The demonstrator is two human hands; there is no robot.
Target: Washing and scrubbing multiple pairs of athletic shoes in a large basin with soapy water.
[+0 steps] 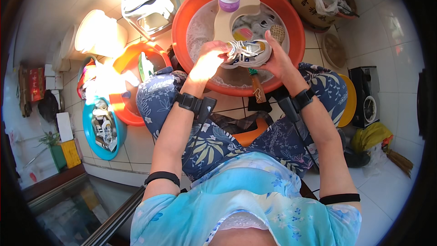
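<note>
A white sneaker (252,54) with laces and blue and yellow parts is held sideways above a large orange-red basin (181,29). My left hand (211,56) grips one end of it, near the laces. Around the other end is my right hand (279,58), thumb raised along the side. Soapy water (201,36) fills the basin, with another shoe (264,23) partly sunk in it. A curved beige plastic board (221,24) carries a purple tub (229,2) with white contents. Below the sneaker, a wooden handle (258,90) leans on the near rim.
A blue basin (87,136) with shoes (105,130) and a smaller orange basin (131,118) stand at left. Behind them are a pale bucket (99,34) and a stool (148,7). A large plant pot (309,1) stands far right; a yellow basin (348,100) lies by the right knee.
</note>
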